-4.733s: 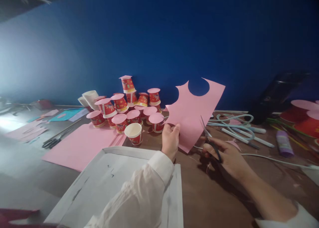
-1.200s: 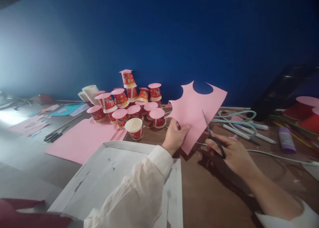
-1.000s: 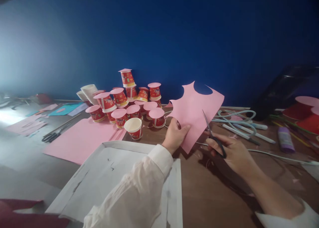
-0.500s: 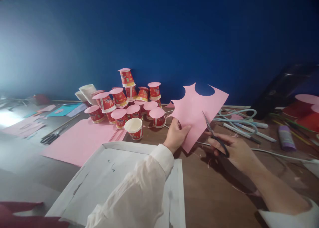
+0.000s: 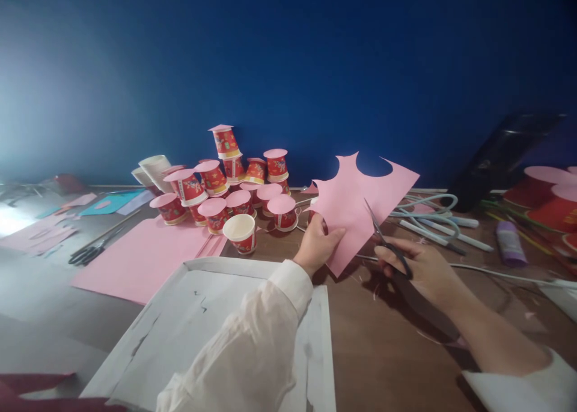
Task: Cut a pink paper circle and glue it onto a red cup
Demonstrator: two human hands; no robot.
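My left hand [image 5: 318, 245] pinches the lower left of a pink paper sheet [image 5: 356, 202], thumb on the near face. Round bites have been cut from the sheet's upper and left edges. In my right hand [image 5: 417, 268] is a pair of black-handled scissors [image 5: 383, 241], fingers through the handles. One blade lies across the front of the sheet; the other is hidden, so I cannot tell how far the blades are apart. Left of the sheet, red paper cups [image 5: 189, 190] stand stacked, most topped with pink paper discs. Closest to me, an uncovered cup [image 5: 240, 232] stands upright.
A white box lid [image 5: 180, 334] lies under my left forearm. Beyond it are pink sheets [image 5: 135, 259] and second scissors [image 5: 88, 253]. To the right are a pale cable [image 5: 451, 211], white markers [image 5: 457, 235], a purple glue stick [image 5: 511, 244] and more red cups [image 5: 552, 211].
The pink sheet has turned slightly and its upper part has shifted right. My hands keep their holds. The view has swung a little, so the cups and pens appear farther left.
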